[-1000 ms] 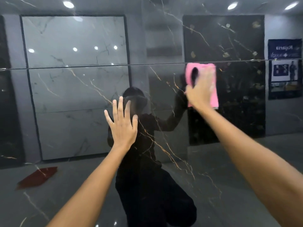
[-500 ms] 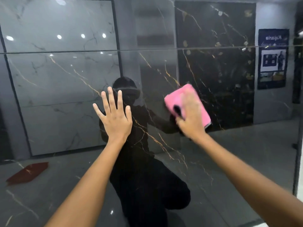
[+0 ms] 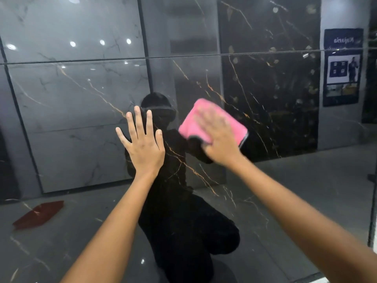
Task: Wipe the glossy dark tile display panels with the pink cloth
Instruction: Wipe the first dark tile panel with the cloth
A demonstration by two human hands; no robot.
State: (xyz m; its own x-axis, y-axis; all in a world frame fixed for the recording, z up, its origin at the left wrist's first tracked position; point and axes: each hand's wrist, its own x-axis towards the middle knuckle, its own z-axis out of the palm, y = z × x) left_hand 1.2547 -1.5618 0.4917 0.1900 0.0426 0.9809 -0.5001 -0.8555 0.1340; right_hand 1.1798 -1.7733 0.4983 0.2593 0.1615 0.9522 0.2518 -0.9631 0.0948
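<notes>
Now your right hand (image 3: 221, 139) presses pink cloth (image 3: 195, 121) flat on glossy dark tile panel (image 3: 265, 180), centre-right, fingers straight; left hand (image 3: 142, 144) splayed, released, bracing you against panel.

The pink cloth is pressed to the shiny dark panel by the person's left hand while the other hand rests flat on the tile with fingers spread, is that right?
Not quite. The head view shows the right hand pressing the pink cloth to the shiny dark panel; the left hand rests flat on the tile with fingers spread.
</notes>
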